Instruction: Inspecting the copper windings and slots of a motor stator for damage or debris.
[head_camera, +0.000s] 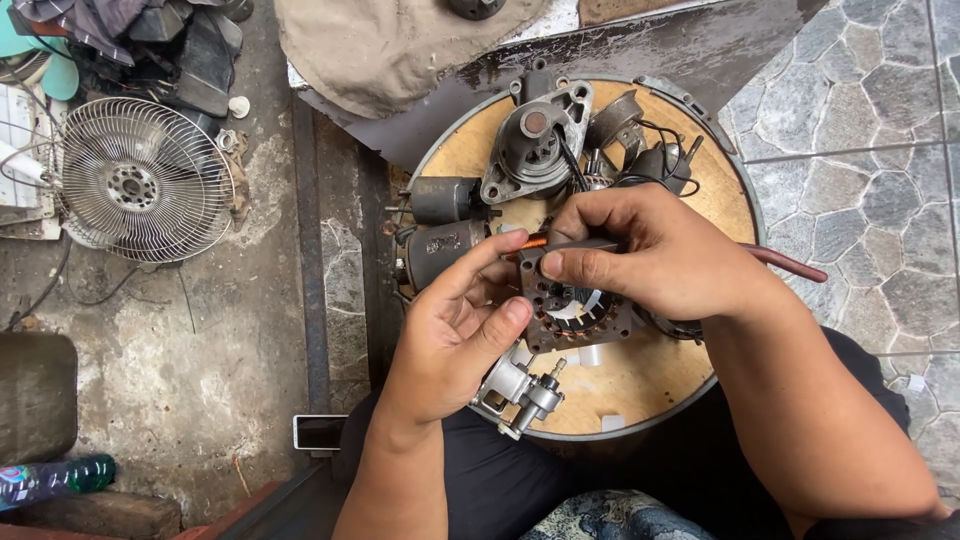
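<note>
We are seeing soft, even daylight with no hard shadows; only faint shading is lying under the hands near the centre. A wet sheen is glinting on the dark metal sheet (700, 50) at one o'clock. Focus is holding sharp throughout, with slight wide-angle stretching toward the edges, at nine o'clock especially.

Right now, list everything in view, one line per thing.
stator core: one, rusty brown, held between both hands
round board: one, tan wood with metal rim, under the hands
motor housing: one, grey, board's far side
dark cylinders: two, left edge of board
silver fitting: one, near board's front edge
fan guard: one, silver wire, ground at left
cloth: one, beige, top
phone: one, dark, ground
bottle: one, green, lower left
left hand: gripping stator
right hand: gripping stator
</note>
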